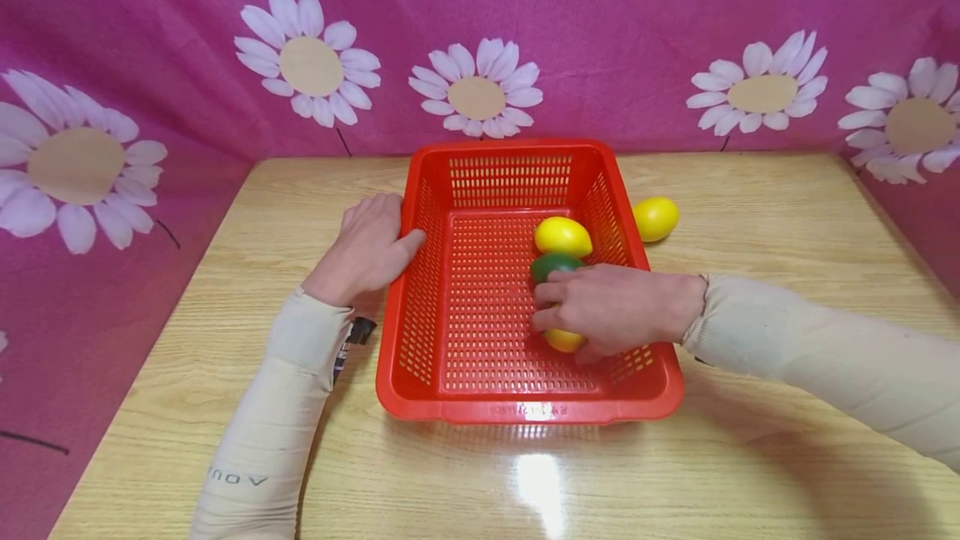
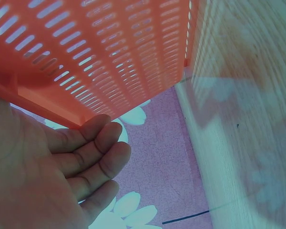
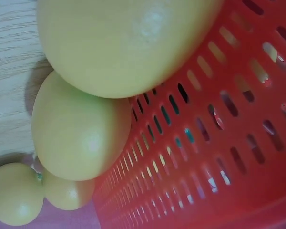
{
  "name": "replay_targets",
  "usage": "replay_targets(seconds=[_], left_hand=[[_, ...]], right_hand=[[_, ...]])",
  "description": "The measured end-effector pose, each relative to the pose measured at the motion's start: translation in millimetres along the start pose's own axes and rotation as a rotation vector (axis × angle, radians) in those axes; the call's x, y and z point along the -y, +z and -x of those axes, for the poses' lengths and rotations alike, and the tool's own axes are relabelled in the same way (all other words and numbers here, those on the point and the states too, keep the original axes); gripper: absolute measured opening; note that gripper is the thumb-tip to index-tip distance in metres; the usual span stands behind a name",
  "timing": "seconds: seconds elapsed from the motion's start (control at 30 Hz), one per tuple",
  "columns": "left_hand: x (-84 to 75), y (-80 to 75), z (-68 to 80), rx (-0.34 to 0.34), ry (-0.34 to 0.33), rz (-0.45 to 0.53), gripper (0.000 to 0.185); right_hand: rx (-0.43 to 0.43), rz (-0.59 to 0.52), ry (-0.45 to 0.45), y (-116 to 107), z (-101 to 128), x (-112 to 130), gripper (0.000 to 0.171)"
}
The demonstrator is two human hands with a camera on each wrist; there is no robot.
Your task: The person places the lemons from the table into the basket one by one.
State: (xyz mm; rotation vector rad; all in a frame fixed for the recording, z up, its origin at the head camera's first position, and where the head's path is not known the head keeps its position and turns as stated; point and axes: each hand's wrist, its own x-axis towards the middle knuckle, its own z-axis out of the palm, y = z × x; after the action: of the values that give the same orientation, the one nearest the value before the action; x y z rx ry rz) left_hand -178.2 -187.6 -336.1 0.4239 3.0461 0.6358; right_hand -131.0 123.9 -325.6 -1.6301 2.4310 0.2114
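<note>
A red perforated plastic basket (image 1: 525,411) stands on the wooden table. My left hand (image 1: 367,248) holds its left rim, thumb over the top edge. The left wrist view shows that hand's fingers (image 2: 93,162) outside the basket, just by the rim. Inside the basket at right, my right hand (image 1: 611,307) is curled over a yellow lemon (image 1: 562,341), mostly covered by the hand. A dark green fruit (image 1: 555,266) lies against its fingers, partly hidden, and another yellow lemon (image 1: 562,237) sits behind that one.
Outside the basket's right wall, a yellow lemon (image 1: 656,218) lies on the table (image 1: 810,248). In the right wrist view several yellow fruits (image 3: 81,129) line up along that wall (image 3: 219,95). A pink cloth with white flowers (image 1: 600,40) hangs behind the table.
</note>
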Motion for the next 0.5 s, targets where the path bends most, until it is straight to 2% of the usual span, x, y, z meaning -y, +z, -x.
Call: replay_targets(seconds=[0.33,0.5], left_hand=[[0.3,0.1,0.1,0.010,-0.002,0.001,0.034],[1.1,0.2,0.0,0.008,0.003,-0.004,0.035]], right_hand=[[-0.067,-0.034,0.017,-10.0,9.1,-1.5,0.043],[-0.072,-0.039,0.032,-15.2,14.8,-2.6,0.044]])
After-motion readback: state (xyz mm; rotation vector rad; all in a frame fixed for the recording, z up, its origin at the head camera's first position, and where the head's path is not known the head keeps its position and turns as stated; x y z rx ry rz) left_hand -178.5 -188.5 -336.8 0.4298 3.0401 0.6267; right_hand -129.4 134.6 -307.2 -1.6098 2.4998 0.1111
